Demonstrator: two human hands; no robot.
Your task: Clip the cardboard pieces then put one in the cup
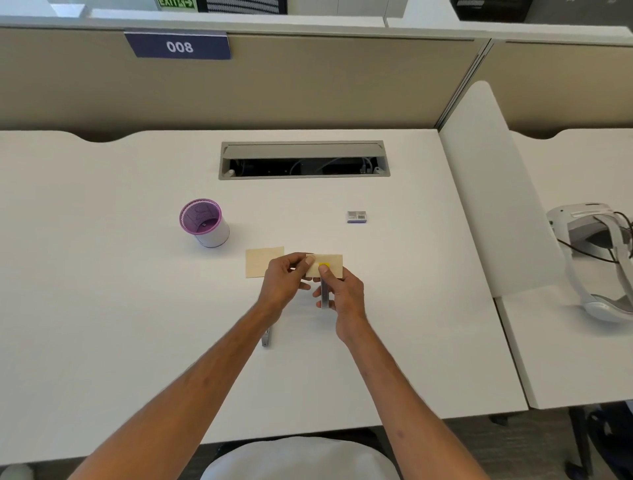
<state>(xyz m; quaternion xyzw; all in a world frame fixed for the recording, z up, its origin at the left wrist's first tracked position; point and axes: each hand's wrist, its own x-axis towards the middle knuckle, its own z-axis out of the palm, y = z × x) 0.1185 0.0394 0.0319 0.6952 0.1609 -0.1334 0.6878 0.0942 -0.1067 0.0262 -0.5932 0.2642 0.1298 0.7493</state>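
Head-camera view over a white office surface (pixel 102 308): two bare hands meet at its centre. The left hand (pixel 284 279) pinches the near-left edge of a cream card (pixel 330 262), while the right hand (pixel 344 294) curls around a slim grey tool (pixel 324 294) tipped in yellow (pixel 324 265), that tip resting on the card. A second cream card (pixel 262 260) lies flat just to the left, partly behind the left hand.

A navy plate reading "008" (pixel 178 46) hangs on the beige partition (pixel 308 85) at the back; a fragment of a green "EXIT" sign (pixel 176 4) shows above it. A purple-rimmed cup (pixel 205 222) stands left of the cards, and a small barcoded box (pixel 356 217) lies to the right, well apart. An open cable tray (pixel 303 160) is sunk into the surface, a small grey metal piece (pixel 265 337) lies beside the left forearm, and a white headset (pixel 596 253) rests on the neighbouring desk (pixel 565 359).
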